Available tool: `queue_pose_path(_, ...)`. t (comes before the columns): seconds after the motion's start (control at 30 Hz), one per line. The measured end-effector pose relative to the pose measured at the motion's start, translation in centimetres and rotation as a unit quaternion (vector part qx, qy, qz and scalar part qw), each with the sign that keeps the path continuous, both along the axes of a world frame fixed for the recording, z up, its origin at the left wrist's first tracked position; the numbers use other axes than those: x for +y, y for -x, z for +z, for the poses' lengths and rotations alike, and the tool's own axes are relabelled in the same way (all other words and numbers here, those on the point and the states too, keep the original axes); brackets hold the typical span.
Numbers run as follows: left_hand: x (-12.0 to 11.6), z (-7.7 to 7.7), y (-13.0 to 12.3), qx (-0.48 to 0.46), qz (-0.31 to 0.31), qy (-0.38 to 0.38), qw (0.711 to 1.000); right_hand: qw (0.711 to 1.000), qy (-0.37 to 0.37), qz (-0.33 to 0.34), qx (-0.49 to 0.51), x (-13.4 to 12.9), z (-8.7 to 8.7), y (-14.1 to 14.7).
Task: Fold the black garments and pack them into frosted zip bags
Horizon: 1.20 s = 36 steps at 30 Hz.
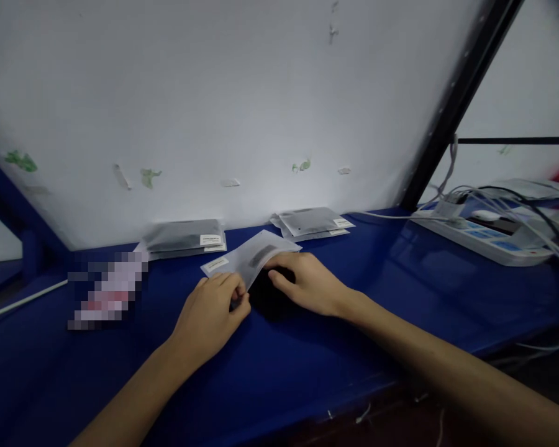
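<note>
A frosted plastic bag (pixel 248 253) with a white barcode label on its left end lies on the blue table, its near edge lifted and bent. At that near edge my left hand (pixel 217 307) is closed, thumb and fingers pinching the corner. My right hand (pixel 307 282) curls round the raised right part of the bag, with its thumb lower and apart. Whether those fingertips are inside the bag or under it I cannot tell. A small dark patch shows through the film beside them.
Similar labelled bags are stacked against the white panel at the back left (pixel 181 238) and back right (pixel 310 222). A pixelated pinkish item (pixel 114 288) lies left. A white power strip (pixel 484 242) with tangled cables stands right. The blue table (pixel 279 379) ends in front.
</note>
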<state>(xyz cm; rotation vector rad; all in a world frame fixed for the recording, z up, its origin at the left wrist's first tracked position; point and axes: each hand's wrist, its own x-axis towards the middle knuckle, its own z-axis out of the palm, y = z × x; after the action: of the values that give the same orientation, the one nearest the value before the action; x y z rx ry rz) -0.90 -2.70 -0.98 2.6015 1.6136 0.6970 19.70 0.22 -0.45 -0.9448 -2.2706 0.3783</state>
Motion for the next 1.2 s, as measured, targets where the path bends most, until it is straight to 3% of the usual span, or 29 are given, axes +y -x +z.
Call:
queue_pose_path(0.13, 0.6, -0.2, 0.7, 0.006, 0.035, 0.009, 0.999, 0.990, -0.043, 0.117, -0.063, -0.6, -0.3, -1.2)
queue_pose_path(0.2, 0.7, -0.3, 0.9, -0.004, 0.025, 0.023, 0.999, 0.983, -0.059, 0.141, -0.106, -0.6, -0.6, -1.3)
queue_pose_path(0.53, -0.6, -0.2, -0.8, -0.077, -0.045, 0.065, 0.994, 0.982, -0.100, -0.010, -0.158, 0.0, -1.9, 1.1)
queue_pose_path(0.8, 0.0, -0.1, -0.2, -0.088, 0.018, 0.054, 0.995, 0.985, -0.147, 0.010, -0.092, -1.1, -1.6, 1.5)
queue_pose_path(1.0, 0.0, -0.6, -0.1, -0.079, -0.016, 0.055, 0.995, 0.983, -0.107, 0.053, -0.139, -1.7, -1.7, 2.0)
queue_pose_path(1.13, 0.2, -0.8, 0.3, -0.067, -0.018, 0.055, 0.996, 0.985, -0.080, 0.115, -0.101, -1.5, -1.2, 2.1)
queue_pose_path(1.2, 0.5, -0.6, 0.9, -0.041, 0.004, 0.040, 0.998, 0.991, -0.059, 0.095, -0.074, -1.3, -0.4, 1.7)
